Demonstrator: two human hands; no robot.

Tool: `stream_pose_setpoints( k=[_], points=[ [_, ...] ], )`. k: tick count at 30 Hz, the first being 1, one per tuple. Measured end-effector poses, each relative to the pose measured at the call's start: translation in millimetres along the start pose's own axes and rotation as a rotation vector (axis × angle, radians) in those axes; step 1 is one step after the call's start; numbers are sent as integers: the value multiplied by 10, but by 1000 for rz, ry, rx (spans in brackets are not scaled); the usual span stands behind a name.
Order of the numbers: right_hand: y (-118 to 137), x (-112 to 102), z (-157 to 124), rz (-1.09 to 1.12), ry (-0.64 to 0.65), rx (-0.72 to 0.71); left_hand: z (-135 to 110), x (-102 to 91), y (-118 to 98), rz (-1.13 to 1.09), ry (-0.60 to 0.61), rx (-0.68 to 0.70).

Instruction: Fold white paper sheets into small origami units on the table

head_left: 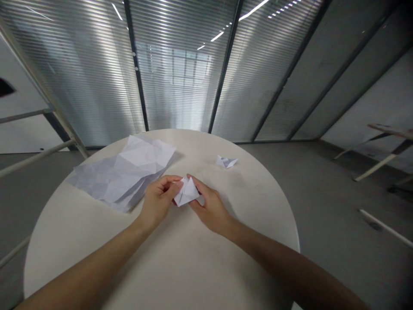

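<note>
Between my two hands, over the middle of the table, is a small piece of folded white paper (186, 193) with pointed corners and creases. My left hand (158, 199) pinches its left side, thumb on the near face. On the other side my right hand (211, 209) grips the right edge, with the fingertips partly hidden behind the paper. A finished-looking folded paper boat (226, 162) sits farther back to the right, apart from both hands. Just beyond my left hand lies a stack of creased white paper sheets (129, 170).
All of this is on a round white table (258, 206). A pale metal frame (64, 129) stands by its left edge. Behind the table runs a glass partition with blinds (180, 86). Another table (390, 131) is at the far right.
</note>
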State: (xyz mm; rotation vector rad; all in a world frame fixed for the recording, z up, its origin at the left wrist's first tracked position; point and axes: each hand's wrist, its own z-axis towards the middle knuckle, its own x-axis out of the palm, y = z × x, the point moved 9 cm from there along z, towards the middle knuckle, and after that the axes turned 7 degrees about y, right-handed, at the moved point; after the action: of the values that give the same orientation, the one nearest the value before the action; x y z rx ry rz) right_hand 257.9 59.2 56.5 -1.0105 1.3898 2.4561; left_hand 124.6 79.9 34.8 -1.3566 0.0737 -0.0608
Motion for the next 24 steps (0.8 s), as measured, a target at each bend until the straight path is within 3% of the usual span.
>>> stream_pose_setpoints(
  k=[7,11,14,24],
  points=[
    [-84,19,-20,97,-54,16,-120,116,-263,339,126,148],
    [-177,-28,13,208,-88,77,-197,251,-374,563,308,286],
    [-158,-49,39,250,-91,92,-243,334,-372,694,378,345],
    [-21,-8,35,-102,-55,131,-333,444,-382,1336,164,657]
  ],
)
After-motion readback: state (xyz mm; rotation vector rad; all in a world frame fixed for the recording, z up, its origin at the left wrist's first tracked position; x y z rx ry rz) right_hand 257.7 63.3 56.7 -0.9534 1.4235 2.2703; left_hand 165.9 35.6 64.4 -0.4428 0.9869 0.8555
